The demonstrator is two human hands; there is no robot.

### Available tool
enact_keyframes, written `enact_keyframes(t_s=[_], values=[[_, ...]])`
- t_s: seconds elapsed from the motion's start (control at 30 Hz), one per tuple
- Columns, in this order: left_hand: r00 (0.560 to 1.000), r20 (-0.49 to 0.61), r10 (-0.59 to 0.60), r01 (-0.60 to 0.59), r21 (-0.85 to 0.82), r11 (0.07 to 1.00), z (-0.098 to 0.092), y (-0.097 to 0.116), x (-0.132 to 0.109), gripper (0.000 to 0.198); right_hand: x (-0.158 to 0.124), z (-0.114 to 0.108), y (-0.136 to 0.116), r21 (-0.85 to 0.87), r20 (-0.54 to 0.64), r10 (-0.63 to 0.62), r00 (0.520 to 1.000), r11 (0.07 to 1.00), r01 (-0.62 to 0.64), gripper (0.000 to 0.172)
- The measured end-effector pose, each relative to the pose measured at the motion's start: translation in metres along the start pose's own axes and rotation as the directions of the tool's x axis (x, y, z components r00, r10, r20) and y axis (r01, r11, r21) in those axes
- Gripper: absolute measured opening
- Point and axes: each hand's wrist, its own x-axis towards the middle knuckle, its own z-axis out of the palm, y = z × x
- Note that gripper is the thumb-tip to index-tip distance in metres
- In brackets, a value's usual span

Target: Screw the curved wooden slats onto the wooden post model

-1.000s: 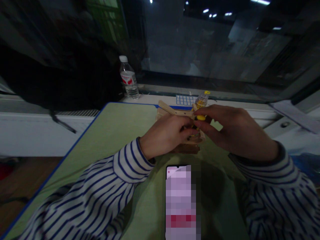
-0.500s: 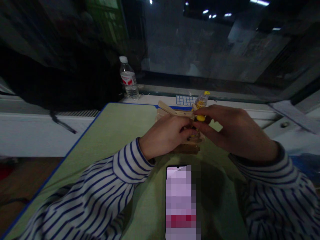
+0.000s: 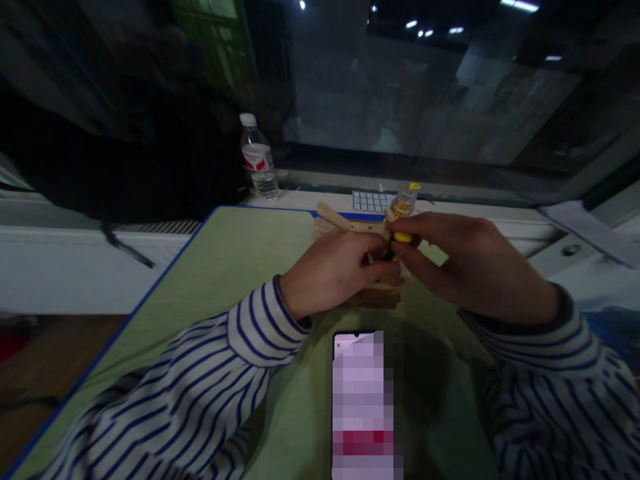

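While the wooden model (image 3: 346,222) is gripped by the left hand (image 3: 333,270), a yellow part (image 3: 401,237) is pinched by the right hand (image 3: 470,267)

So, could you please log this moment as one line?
left hand: holds wooden model | right hand: pinches yellow piece | phone: on green mat

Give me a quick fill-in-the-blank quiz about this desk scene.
The model held by the left hand is made of ____.
The small piece pinched by the right hand is ____.
The phone lies on a mat coloured ____.
The cap of the water bottle is ____.
Missing words: wood, yellow, green, white.
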Motion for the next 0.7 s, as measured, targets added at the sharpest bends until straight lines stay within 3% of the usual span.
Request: enact_keyframes(t_s=[0.27,0.7], values=[[0.999,-0.038,-0.035,0.034,-0.023,0.999,0.0005,0.001,0.0002,0.017,0.0005,0.0003,-0.0001,-0.015,-0.009,-0.011,1.0,1.0,0.011,0.023],[0.999,0.036,-0.033,0.034,-0.037,0.999,-0.0001,-0.0007,0.0007,0.02,0.0002,0.0007,0.0002,-0.039,-0.007,-0.001,1.0,0.999,0.001,0.022]])
